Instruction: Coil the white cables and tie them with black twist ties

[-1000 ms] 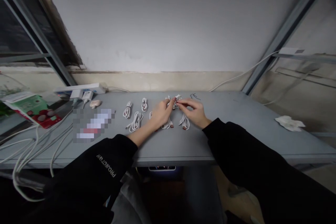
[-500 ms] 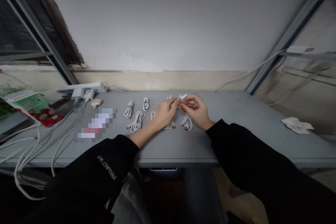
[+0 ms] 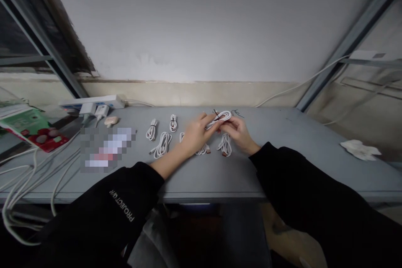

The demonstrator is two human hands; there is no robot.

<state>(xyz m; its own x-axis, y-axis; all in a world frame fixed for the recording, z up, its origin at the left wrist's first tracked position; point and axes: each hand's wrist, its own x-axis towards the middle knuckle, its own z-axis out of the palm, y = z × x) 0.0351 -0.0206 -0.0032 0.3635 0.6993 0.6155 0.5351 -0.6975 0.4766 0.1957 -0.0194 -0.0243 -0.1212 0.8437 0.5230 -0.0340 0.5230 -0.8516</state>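
We note our left hand (image 3: 197, 135) and right hand (image 3: 239, 130), fingers closed on one coiled white charging cable (image 3: 221, 116), while further white cable coils (image 3: 162, 145) lie on the grey tabletop (image 3: 238, 176).

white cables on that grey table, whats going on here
A person is holding a coiled white cable just above a grey table, pinched between their left hand and right hand. A thin dark tie sits at the coil. Several more coiled white cables lie on the table in front of them, and a white power strip sits at the table's back edge.
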